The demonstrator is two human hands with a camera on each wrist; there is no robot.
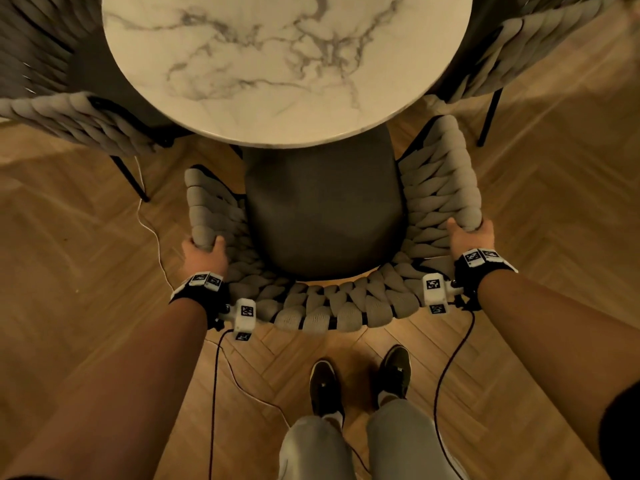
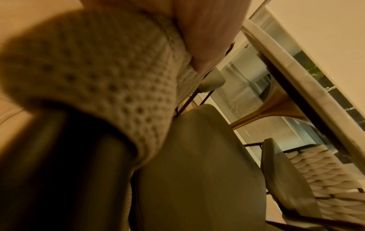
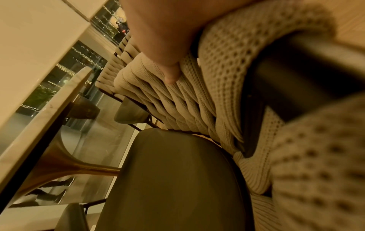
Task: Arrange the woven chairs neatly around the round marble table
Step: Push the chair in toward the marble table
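Note:
A woven chair (image 1: 349, 306) with thick beige braided sides and a dark seat (image 1: 325, 216) stands in front of me, its seat front tucked under the round marble table (image 1: 284, 60). My left hand (image 1: 204, 252) grips the left side of its woven rim (image 2: 94, 65). My right hand (image 1: 469, 235) grips the right side of the rim (image 3: 247, 51). In each wrist view a thumb lies over the knit weave. The table's brass pedestal (image 3: 65, 165) shows under the top.
Two more woven chairs stand at the table, one at the left (image 1: 79, 119) and one at the right (image 1: 519, 53). Herringbone wood floor (image 1: 104, 237) lies all round. Thin cables (image 1: 152, 220) trail on the floor by my feet (image 1: 360, 379).

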